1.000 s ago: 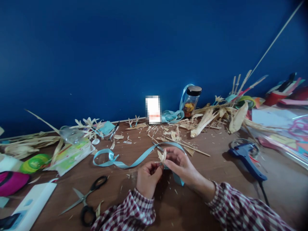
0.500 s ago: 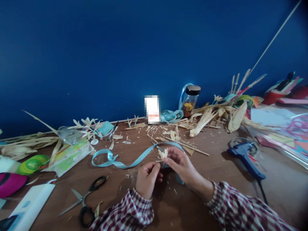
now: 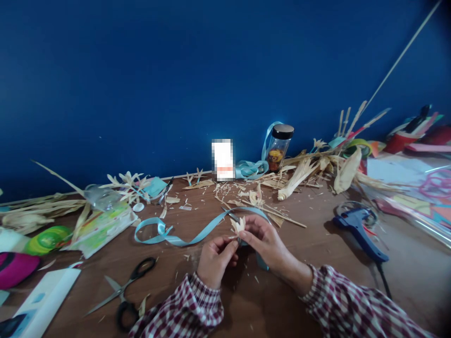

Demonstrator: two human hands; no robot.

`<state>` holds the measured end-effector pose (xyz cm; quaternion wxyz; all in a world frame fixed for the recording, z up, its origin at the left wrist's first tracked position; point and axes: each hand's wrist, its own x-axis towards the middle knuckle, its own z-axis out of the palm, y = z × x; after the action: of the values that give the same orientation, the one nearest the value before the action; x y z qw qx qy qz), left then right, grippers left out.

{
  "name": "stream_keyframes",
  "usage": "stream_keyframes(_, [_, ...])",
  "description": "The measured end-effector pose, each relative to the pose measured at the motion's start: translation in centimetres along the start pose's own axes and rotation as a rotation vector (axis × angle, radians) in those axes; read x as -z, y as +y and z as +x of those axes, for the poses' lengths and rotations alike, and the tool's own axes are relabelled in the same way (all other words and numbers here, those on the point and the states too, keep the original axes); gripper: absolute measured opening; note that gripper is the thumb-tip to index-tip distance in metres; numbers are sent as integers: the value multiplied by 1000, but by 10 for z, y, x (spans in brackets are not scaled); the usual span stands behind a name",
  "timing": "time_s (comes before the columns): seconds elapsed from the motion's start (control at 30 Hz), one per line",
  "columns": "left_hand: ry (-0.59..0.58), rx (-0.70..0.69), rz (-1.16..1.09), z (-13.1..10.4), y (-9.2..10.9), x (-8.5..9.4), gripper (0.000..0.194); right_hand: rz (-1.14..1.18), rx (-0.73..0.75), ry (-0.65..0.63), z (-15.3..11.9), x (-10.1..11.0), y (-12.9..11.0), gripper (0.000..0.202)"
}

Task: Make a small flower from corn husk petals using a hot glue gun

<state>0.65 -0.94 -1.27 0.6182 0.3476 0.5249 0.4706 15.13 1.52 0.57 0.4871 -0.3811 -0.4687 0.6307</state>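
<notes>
A small pale flower that looks made of dried corn husk (image 3: 238,226) is pinched between the thumb and fingers of my right hand (image 3: 262,239). Its petals point up and away from me. My left hand (image 3: 217,258) is closed at the flower's base, thumb against fingers; what lies between them is mostly hidden. A light blue satin ribbon (image 3: 202,233) curls across the table to the left and runs behind my right hand. Part of it shows below that hand. A thin dark pointed tip shows just beyond the flower.
Black-handled scissors (image 3: 121,292) lie open at lower left. A blue glue gun (image 3: 362,237) rests on the right. A lidded jar (image 3: 278,149) stands by the wall, near husks (image 3: 299,177) and scattered scraps. Finished-looking husk flowers (image 3: 128,184) lie at back left.
Both hands stay almost in place around the flower. My left hand has shifted very slightly, its thumb now a little closer to the flower's base.
</notes>
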Motion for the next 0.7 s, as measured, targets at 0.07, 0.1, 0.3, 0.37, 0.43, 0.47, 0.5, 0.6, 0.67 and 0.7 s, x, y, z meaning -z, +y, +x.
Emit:
stream_keyframes(0.07, [18, 3, -34, 0, 1, 0, 29, 11, -5, -2, 0, 0, 1, 25])
stream_keyframes(0.1, [26, 5, -53, 0, 1, 0, 30, 18, -6, -4, 0, 0, 1, 25])
stream_keyframes(0.3, [35, 14, -108, -2, 5, -3, 34, 98, -26, -8, 1, 0, 2, 25])
stream_keyframes(0.37, [38, 14, -103, -3, 5, -4, 35, 125, -31, -10, 1, -1, 1, 25])
stream_keyframes(0.43, [34, 17, -94, -3, 6, -4, 37, 135, -36, -11, 1, -1, 0, 26])
stream_keyframes(0.47, [31, 22, -94, -4, 6, -5, 38, 135, -42, -13, 1, -1, 0, 26])
stream_keyframes(0.5, [27, 27, -100, -4, 6, -5, 40, 135, -47, -14, 2, -1, 0, 26])
stream_keyframes(0.6, [4, 33, -92, -4, 7, -4, 43, 139, -39, -10, 3, -1, 0, 26])
stream_keyframes(0.67, [-23, 14, -51, -5, 8, -3, 38, 139, -23, -9, 3, -1, 0, 25])
stream_keyframes(0.7, [-36, 3, -42, -6, 9, -3, 37, 142, -18, -8, 3, 0, 0, 25])
